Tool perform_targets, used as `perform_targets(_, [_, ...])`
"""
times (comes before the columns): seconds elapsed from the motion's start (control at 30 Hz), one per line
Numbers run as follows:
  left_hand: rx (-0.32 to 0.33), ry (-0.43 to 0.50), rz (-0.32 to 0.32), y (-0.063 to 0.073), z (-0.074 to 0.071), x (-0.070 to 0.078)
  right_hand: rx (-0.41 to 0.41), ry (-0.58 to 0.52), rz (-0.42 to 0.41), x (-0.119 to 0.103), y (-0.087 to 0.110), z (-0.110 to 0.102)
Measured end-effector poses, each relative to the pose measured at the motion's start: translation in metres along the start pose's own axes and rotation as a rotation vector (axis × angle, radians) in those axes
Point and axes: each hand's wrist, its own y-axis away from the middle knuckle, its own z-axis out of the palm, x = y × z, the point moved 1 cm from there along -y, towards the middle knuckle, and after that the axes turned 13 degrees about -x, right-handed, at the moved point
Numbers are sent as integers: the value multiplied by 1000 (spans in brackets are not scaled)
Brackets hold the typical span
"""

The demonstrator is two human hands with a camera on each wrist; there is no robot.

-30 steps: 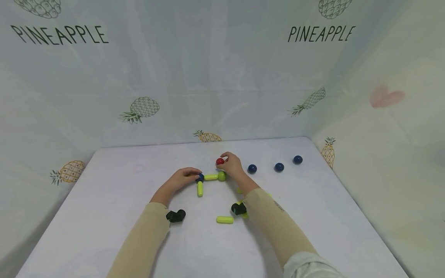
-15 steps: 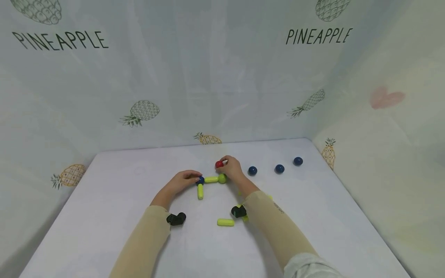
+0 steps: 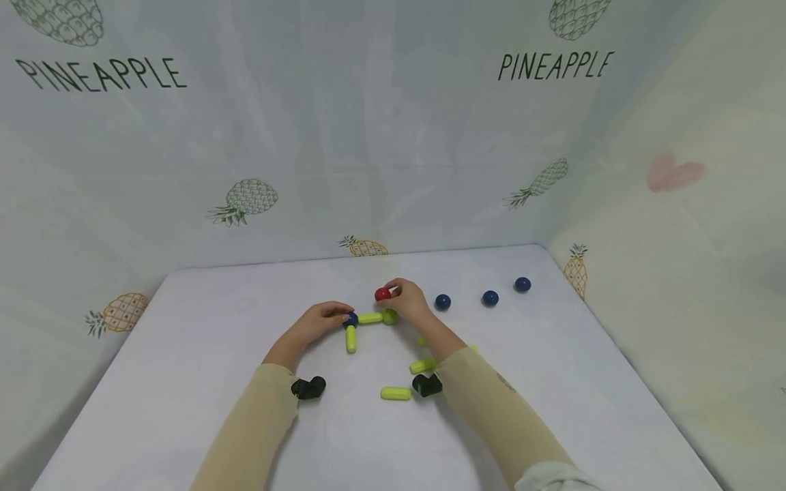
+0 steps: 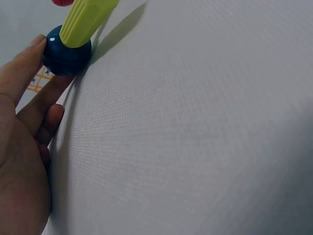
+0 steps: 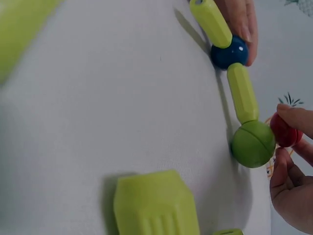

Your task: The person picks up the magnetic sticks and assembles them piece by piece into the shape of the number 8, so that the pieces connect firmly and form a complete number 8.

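Observation:
A blue ball (image 3: 351, 319) is pinched between the thumb and fingers of my left hand (image 3: 318, 323) on the white table. Two yellow-green rods join that ball at an angle: one rod (image 3: 351, 339) points toward me, and the other rod (image 3: 370, 318) runs right to a green ball (image 5: 253, 144). My right hand (image 3: 410, 303) pinches a red ball (image 3: 382, 294) just behind the green ball. In the right wrist view the red ball (image 5: 285, 130) appears right beside the green one; whether they touch, I cannot tell.
Three blue balls, among them the nearest one (image 3: 443, 302), lie to the right at the back. A loose yellow-green rod (image 3: 396, 393) rests in front, and several more lie partly hidden under my right forearm. Printed cloth (image 3: 381, 136) hangs behind the table (image 3: 184, 409).
The red ball in my right hand has moved slightly left and closer to the green ball. My right forearm has shifted, so more of a loose rod shows. My left hand still holds the blue ball.

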Motion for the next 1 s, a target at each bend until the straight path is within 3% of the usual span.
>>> perform_targets(0.27, [10,12,-25,2,2,0,-12,4,-28,-12,20,0])
perform_targets(0.6, [-11,8,27,2,0,0,-66,-4,-85,-15,38,7])
perform_targets(1.0, [-8,41,33,3,2,0,-133,-29,-122,-7,54,20])
